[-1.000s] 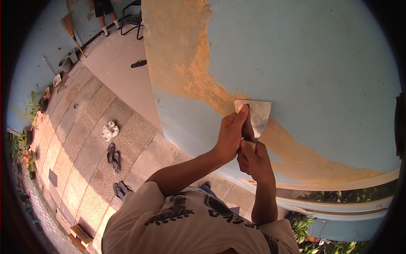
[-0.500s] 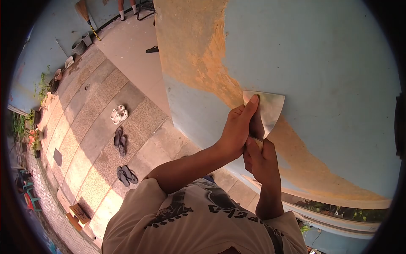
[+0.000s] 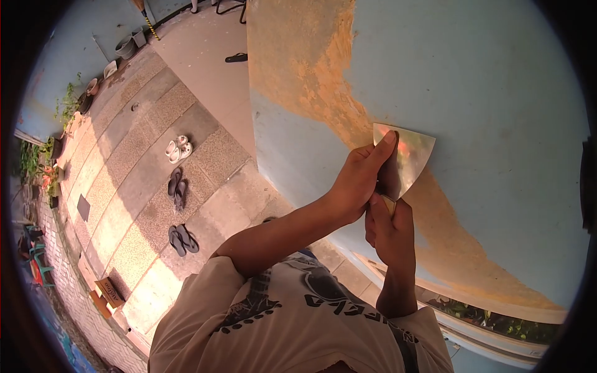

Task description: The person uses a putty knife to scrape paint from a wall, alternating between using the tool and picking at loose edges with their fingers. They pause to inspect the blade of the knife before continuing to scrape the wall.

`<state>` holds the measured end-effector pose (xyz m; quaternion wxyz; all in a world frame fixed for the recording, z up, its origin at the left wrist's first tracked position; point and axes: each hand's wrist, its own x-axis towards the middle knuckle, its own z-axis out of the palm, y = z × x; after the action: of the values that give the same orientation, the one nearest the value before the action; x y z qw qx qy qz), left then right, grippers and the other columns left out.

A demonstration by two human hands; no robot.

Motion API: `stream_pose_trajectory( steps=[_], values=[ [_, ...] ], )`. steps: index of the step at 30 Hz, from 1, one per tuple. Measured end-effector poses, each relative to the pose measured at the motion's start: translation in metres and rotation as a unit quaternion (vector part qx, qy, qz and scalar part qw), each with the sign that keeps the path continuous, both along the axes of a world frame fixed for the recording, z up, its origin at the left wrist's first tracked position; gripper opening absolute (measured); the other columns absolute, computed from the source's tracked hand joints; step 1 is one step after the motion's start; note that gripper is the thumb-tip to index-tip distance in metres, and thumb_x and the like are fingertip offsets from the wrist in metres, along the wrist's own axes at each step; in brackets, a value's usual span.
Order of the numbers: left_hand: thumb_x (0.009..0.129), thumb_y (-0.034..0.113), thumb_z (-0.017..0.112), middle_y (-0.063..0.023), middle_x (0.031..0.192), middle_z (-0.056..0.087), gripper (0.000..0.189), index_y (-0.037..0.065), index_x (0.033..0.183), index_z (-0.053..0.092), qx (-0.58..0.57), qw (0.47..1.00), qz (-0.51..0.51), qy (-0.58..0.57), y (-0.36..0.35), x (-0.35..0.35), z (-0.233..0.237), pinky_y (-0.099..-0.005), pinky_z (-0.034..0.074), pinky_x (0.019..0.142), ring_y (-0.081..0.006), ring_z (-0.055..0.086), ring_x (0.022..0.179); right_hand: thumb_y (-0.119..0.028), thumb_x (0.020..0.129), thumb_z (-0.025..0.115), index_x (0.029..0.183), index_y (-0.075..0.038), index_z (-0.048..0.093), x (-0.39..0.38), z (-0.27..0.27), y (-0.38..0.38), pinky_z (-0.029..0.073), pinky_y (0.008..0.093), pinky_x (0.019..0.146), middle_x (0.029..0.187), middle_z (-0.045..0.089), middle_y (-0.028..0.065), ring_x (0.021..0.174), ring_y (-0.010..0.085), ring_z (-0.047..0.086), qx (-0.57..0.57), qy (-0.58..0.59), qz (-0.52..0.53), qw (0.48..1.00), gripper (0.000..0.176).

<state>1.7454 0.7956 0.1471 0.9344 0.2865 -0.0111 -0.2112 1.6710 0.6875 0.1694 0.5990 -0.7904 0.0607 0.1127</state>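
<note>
Head view: a broad, shiny, flared metal scraper (image 3: 415,151) lies over the rough orange-tan patch (image 3: 333,90) crossing a smooth pale-blue wall (image 3: 466,93). The right hand (image 3: 394,235) closes around its handle, probably for control. Toward 11 o'clock from there, the left hand (image 3: 357,181) presses its thumb on the blade, likely bracing thin metal; its other fingers are mostly hidden.

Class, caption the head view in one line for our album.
Left hand on the broad metal blade, right hand around its handle, before a blue wall patched orange.
</note>
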Motion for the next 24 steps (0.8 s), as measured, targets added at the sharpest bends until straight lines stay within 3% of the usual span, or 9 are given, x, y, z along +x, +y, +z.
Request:
stream_pose_trajectory(
  steps=[4,6,9,11,14,17,22,24],
  values=[
    [0.101,0.049,0.05,0.0008,0.061,0.05,0.044,0.012,0.076,0.05,-0.011,1.0,0.006,-0.029,0.0,0.001,-0.001,-0.0254,0.04,0.049,-0.0073,0.046,0.053,-0.012,0.099,0.051,0.089,0.0,0.055,0.001,-0.01,0.001,0.032,0.0258,0.043,0.058,0.049,-0.0008,0.048,0.006,0.043,-0.005,-0.059,0.0,0.998,0.017],
    [0.101,0.049,0.05,0.0009,0.061,0.05,0.044,0.012,0.076,0.05,0.005,1.0,-0.018,0.019,-0.006,-0.006,-0.006,-0.0249,0.042,0.051,-0.0071,0.047,0.054,-0.012,0.099,0.051,0.09,0.001,0.055,0.0,-0.008,0.0,0.032,0.0254,0.043,0.059,0.049,-0.0009,0.048,0.0057,0.043,-0.03,-0.07,0.01,0.997,0.016],
    [0.101,0.048,0.049,0.0007,0.061,0.051,0.044,0.012,0.076,0.051,-0.006,1.0,-0.014,0.005,-0.006,-0.006,0.002,-0.0246,0.041,0.051,-0.007,0.047,0.054,-0.012,0.1,0.051,0.093,0.001,0.055,-0.002,-0.002,-0.001,0.033,0.0247,0.043,0.058,0.049,-0.0011,0.048,0.0051,0.043,-0.013,-0.011,0.014,1.0,0.015],
    [0.101,0.048,0.049,0.001,0.061,0.05,0.044,0.012,0.076,0.051,-0.006,1.0,-0.002,0.026,-0.013,-0.012,-0.003,-0.0246,0.04,0.05,-0.0069,0.046,0.053,-0.019,0.103,0.048,0.08,-0.003,0.052,-0.001,-0.009,-0.001,0.026,0.023,0.035,0.052,0.042,-0.0028,0.039,0.004,0.035,0.015,-0.06,-0.02,0.998,0.027],
    [0.102,0.047,0.048,0.0007,0.06,0.05,0.045,0.012,0.074,0.05,-0.018,1.0,-0.009,-0.001,-0.017,-0.007,-0.01,-0.0252,0.038,0.05,-0.0074,0.045,0.053,-0.012,0.1,0.051,0.09,0.001,0.054,-0.005,0.0,-0.007,0.033,0.0238,0.042,0.055,0.047,-0.0016,0.046,0.0048,0.042,0.034,0.002,-0.01,0.999,0.017],
    [0.102,0.047,0.047,-0.0008,0.058,0.05,0.046,0.012,0.073,0.049,-0.013,0.999,0.027,-0.025,-0.007,-0.002,-0.003,-0.0268,0.039,0.05,-0.0094,0.046,0.052,-0.013,0.1,0.051,0.087,0.0,0.053,0.009,0.001,-0.003,0.033,0.0239,0.042,0.055,0.048,-0.0011,0.045,0.0052,0.043,0.028,-0.011,0.014,0.999,0.018],
    [0.102,0.047,0.047,-0.0007,0.057,0.049,0.046,0.012,0.072,0.048,0.021,1.0,-0.013,0.015,-0.008,-0.008,0.0,-0.0267,0.039,0.05,-0.0091,0.045,0.052,-0.014,0.1,0.051,0.084,-0.001,0.052,0.003,0.003,-0.002,0.033,0.0238,0.042,0.056,0.048,-0.0008,0.046,0.0052,0.043,0.036,-0.016,0.006,0.999,0.021],
    [0.1,0.046,0.052,0.0014,0.056,0.048,0.049,0.013,0.065,0.045,-0.013,1.0,0.028,0.003,-0.005,-0.003,0.005,-0.0243,0.031,0.046,-0.0064,0.038,0.049,-0.014,0.1,0.051,0.083,-0.001,0.052,0.003,0.001,-0.003,0.033,0.0236,0.041,0.056,0.048,-0.0009,0.046,0.0051,0.043,0.031,-0.005,-0.003,0.999,0.021]
  ],
)
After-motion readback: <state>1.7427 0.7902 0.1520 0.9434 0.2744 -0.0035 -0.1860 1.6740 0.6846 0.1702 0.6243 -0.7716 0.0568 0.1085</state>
